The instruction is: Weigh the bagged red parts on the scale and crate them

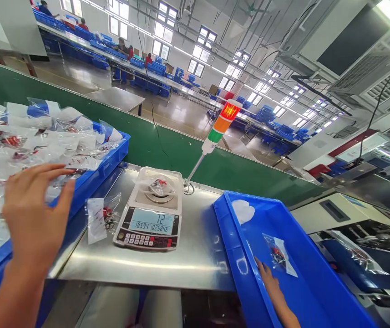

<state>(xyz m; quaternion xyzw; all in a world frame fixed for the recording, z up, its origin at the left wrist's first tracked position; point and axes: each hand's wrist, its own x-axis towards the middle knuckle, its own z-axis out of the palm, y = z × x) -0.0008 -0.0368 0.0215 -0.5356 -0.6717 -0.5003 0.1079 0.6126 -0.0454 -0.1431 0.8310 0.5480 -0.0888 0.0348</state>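
Observation:
My left hand (36, 207) is over the left blue bin (114, 159), which is heaped with clear plastic bags holding white labels and small red and black parts. Its thumb stands apart from the fingers, and the fingertips are at a bag (83, 162) on the heap's near edge; whether they touch it I cannot tell. My right hand (269, 280) reaches into the right blue bin (321, 282), fingers stretched and empty, beside a bag of red and black parts (278, 255) on the bin floor. Between the bins, a digital scale (152, 209) carries another bag (160, 186) on its pan.
One more bag (104, 218) lies on the metal table (140, 269) left of the scale. A signal tower (220, 127), lit red, rises behind it before a green barrier (167, 141). A machine (345, 212) and a bag on its dark belt (362, 257) are at the right.

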